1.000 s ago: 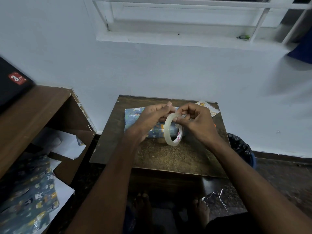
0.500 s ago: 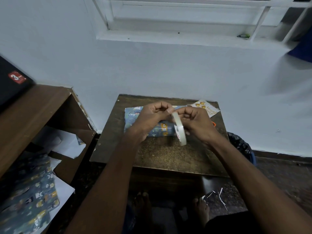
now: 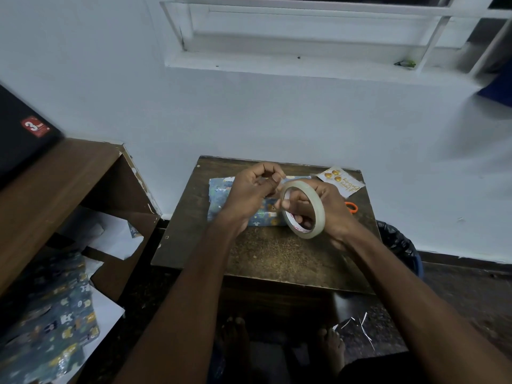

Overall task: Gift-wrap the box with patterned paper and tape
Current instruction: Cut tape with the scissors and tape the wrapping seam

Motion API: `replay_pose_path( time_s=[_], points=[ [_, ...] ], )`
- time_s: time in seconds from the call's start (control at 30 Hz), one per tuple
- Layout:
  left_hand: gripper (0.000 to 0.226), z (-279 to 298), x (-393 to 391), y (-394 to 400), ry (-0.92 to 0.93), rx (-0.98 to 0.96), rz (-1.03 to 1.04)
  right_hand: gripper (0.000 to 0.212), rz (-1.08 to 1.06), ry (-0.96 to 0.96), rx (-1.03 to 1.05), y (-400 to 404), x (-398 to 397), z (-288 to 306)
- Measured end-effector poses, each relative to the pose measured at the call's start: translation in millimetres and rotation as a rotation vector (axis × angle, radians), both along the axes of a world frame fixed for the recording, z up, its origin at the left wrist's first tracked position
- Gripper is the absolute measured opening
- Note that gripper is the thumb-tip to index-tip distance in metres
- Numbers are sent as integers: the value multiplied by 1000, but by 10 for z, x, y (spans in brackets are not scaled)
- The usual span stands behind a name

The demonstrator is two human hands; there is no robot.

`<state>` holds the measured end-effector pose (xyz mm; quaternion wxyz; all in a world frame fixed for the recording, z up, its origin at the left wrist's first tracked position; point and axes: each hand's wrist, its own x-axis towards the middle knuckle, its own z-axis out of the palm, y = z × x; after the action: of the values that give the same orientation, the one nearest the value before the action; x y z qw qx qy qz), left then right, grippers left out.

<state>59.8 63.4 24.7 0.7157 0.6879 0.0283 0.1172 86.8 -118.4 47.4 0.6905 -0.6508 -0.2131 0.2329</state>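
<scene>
Clear tape [image 3: 303, 209] is in my right hand [image 3: 325, 209]; its fingers pass through the ring and grip it, just above the table [image 3: 277, 259]. My left hand [image 3: 250, 195] pinches at the roll's upper edge, probably the loose end. The wrapped box [image 3: 221, 195] lies behind on the table. I judge tape is light, thin and sticky, so hold the end only by its tip.

Wrapped box [image 3: 221, 200]: middle and right end hidden behind both hands. Scissors [image 3: 352, 207]: only an orange handle loop shows past the right hand [image 3: 327, 209]. Left hand [image 3: 250, 194] fingertips: whether they pinch a tape end, cannot tell. Tape roll [image 3: 303, 213] core print too small to read. Black device [image 3: 19, 134] cut off at left edge.
</scene>
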Motion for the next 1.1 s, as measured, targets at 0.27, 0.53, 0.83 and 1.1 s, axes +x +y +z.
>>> replay_pose_path(
  time_s=[0.27, 0.53, 0.83, 1.1],
  points=[
    [12, -59, 41, 35, 102, -37, 12, 21, -85, -116, -1, 47, 18, -111],
    [45, 40, 5, 8, 211, -79, -22, 24, -263, -333, -187, -2, 193, -242],
    [19, 44, -25, -85, 154, -41, 69, 20, -233, -425, -259, -3, 145, -191],
    [5, 73, -29, -85, 166, -222, 220, 21, -172, -339, -391, -87, 190, -203]
  ],
)
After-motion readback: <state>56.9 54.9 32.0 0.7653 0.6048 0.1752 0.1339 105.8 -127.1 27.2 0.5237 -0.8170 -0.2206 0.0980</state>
